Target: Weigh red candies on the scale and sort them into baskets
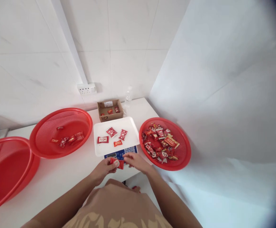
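Note:
In my left hand (103, 170) is a red wrapped candy (117, 163) with a pale round mark, pinched in front of the scale. My right hand (136, 161) is just right of that candy, fingers apart and partly curled; whether a fingertip touches the wrapper I cannot tell. Beyond both hands stands a digital scale with a blue keypad panel (121, 155), partly hidden by my hands. On its white tray (132, 128) lie several red wrapped candies, among them a dotted one (123, 134) and an orange-red one (117, 143).
At right, a red basket (187, 148) holds many mixed wrapped candies. Another red basket (43, 122), at left, has several candies; a further red basket (25, 180) stands nearer left. Behind the scale are a cardboard box (111, 117) with some candies and a clear bottle (128, 95).

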`<state>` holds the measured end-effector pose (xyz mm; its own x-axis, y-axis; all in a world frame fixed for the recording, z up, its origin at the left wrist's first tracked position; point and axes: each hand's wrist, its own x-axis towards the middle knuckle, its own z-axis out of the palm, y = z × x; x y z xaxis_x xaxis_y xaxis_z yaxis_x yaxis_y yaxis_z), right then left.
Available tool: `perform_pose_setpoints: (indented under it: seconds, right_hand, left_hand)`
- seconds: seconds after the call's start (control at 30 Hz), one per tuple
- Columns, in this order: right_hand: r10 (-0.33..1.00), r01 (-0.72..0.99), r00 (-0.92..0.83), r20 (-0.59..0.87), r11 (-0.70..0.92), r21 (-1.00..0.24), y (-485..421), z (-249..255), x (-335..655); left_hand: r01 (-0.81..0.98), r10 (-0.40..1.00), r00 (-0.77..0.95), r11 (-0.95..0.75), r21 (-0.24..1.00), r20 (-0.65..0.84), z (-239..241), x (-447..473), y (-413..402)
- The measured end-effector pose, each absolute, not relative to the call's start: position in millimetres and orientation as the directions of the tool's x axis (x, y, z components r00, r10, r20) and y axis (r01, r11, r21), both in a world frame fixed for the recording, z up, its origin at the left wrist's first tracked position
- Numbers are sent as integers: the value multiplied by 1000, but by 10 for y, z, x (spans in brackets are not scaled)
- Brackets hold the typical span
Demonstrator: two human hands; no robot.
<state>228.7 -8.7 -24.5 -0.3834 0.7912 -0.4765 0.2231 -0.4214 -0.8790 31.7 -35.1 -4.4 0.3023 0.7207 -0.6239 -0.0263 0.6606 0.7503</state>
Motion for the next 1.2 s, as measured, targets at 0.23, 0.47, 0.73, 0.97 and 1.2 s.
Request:
perform_pose_setpoints:
  seconds: [0.23,0.47,0.73,0.97,1.2]
  right_hand:
    - [792,255,-410,-452,-377,-891,-367,-112,2330]
    - [858,261,-282,-430,-363,-895,-420,-39,2661]
    - [821,-150,348,-452,-427,-892,-226,-247,3230]
    - [672,-565,514,-533,-203,-800,-112,-409,3268]
    - [845,-448,128,-519,-418,-790,-33,-349,2404]
  left_hand:
    - [124,750,376,541,832,-544,12,583,-342]
    - [209,710,404,541,814,-576,-36,625,-342]
    - [294,678,371,562,773,-634,-84,487,-365]
    - [326,666,356,569,755,-655,-131,391,-382]
    - [402,703,359,478,781,-614,-200,359,-395]
